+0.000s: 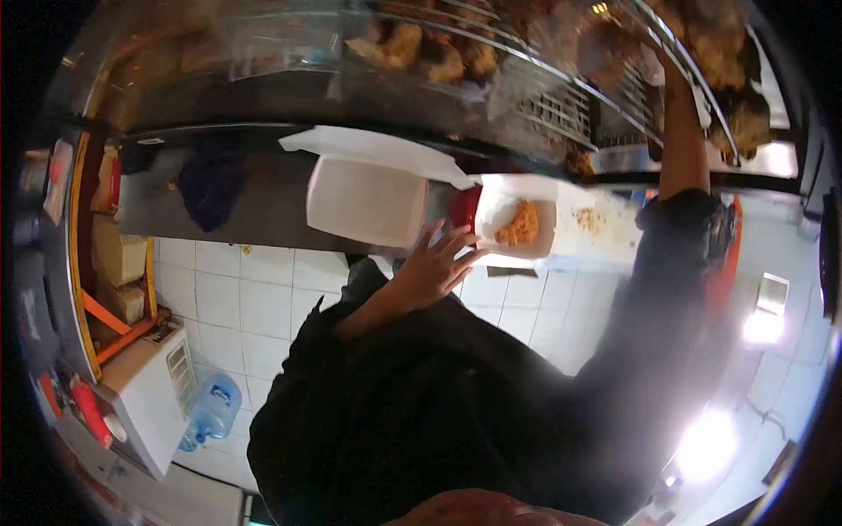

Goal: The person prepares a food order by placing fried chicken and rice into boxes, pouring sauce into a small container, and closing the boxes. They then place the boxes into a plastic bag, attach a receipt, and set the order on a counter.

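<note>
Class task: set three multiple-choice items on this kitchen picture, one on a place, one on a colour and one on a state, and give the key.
1. Where does the fried piece lie?
A. In the open white box
B. On the floor tiles
C. On a dark cloth

2. What colour is the large water bottle at lower left?
A. Red
B. Blue
C. Green

3. How is the left hand by the box?
A. Clenched in a fist
B. Open, fingers spread
C. Wrapped round a cup

Key:
1 A, the golden piece sits inside the box's tray.
2 B, the bottle is see-through blue.
3 B, its fingers fan out against the box's edge.
</note>
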A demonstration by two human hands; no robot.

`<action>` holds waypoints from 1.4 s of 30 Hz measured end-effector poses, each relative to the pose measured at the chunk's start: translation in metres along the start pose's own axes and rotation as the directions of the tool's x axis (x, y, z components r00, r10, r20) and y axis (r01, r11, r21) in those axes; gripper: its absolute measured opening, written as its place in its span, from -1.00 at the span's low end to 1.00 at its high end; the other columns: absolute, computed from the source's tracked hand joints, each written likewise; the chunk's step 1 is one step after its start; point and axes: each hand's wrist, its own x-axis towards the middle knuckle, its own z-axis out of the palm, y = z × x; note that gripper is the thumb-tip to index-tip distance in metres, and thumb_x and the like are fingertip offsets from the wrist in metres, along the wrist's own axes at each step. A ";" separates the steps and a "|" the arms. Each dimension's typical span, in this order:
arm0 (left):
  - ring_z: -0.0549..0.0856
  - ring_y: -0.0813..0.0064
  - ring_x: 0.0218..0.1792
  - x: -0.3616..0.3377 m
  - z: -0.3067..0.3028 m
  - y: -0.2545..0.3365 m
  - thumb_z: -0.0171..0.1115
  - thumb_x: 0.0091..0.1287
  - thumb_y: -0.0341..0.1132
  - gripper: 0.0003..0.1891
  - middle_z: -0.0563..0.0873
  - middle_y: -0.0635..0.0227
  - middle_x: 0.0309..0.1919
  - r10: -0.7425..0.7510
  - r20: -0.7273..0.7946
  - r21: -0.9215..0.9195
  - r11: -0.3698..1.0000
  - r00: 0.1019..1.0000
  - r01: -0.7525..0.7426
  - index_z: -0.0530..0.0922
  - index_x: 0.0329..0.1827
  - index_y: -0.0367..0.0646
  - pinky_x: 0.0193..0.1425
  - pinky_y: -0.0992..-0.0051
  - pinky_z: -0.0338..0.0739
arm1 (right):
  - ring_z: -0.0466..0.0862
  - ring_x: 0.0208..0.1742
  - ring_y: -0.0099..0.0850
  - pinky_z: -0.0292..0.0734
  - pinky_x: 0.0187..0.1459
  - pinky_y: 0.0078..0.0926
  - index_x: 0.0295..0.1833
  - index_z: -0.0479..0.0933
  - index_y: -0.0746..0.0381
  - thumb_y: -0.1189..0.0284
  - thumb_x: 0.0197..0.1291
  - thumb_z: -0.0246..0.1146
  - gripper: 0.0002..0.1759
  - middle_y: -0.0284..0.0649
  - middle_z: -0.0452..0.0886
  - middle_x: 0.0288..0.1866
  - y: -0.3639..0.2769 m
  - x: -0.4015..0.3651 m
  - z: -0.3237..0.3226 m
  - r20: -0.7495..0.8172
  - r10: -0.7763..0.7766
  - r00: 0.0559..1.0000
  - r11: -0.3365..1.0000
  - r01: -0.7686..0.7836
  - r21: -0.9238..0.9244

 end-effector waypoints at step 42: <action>0.43 0.45 0.29 -0.079 -0.034 -0.081 0.29 0.24 -0.18 -0.86 0.58 0.53 0.07 -0.342 -0.147 0.394 0.840 0.928 0.372 0.67 -0.19 0.07 0.40 -0.19 -0.11 | 0.41 0.28 -0.03 0.42 0.24 -0.23 0.35 0.31 0.17 0.23 0.12 0.35 -0.31 0.08 0.37 0.26 -0.313 -0.237 0.006 0.471 0.016 0.882 0.723 -0.336 0.604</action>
